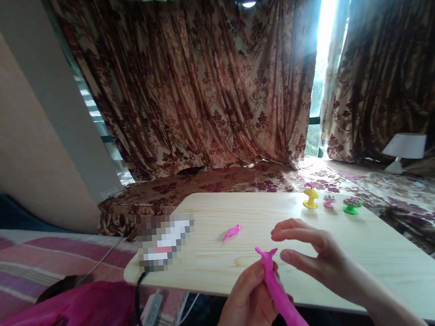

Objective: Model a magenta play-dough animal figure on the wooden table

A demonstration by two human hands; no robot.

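A long piece of pink modelling clay [280, 297] lies in my left hand [249, 300], whose fingers and thumb are wrapped round it near its top. The upper end splits into two thin points; the lower end runs out of the picture. My right hand [315, 255] hovers just to the right of the forked tip, thumb and fingers apart, with nothing between them. On the table beyond lies a small pink clay piece [232, 232], narrow at one end.
The pale wooden table [217, 267] carries yellow [310, 198], pink [329, 202] and green [352, 204] clay mushroom-like figures at its far right. A blurred white object [167, 243] with a black cable [138, 302] sits at the left. A pink bag [86, 316] lies left of the table.
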